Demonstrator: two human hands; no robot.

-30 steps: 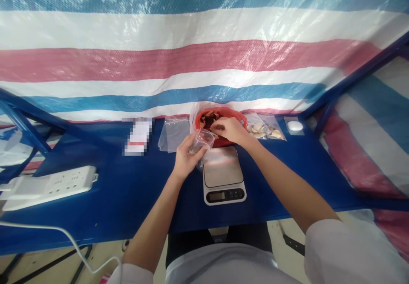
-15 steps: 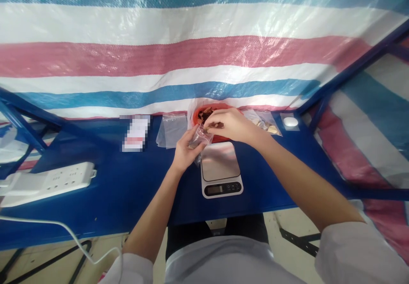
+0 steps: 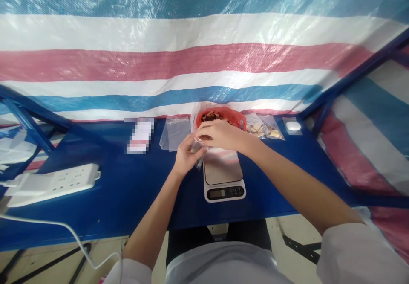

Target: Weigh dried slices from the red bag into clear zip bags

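Over clear bag [image 3: 196, 146], right hand [image 3: 220, 134] arched, palm down

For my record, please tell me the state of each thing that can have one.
Left hand: closed on small bag
Right hand: curled around brown pieces
Small bag: held, mouth mostly hidden
Red container: open, brown pieces inside
Scale: display unreadable
Flat bags: lying overlapped
Filled bags: lying on table
Power strip: adapter apparently plugged in
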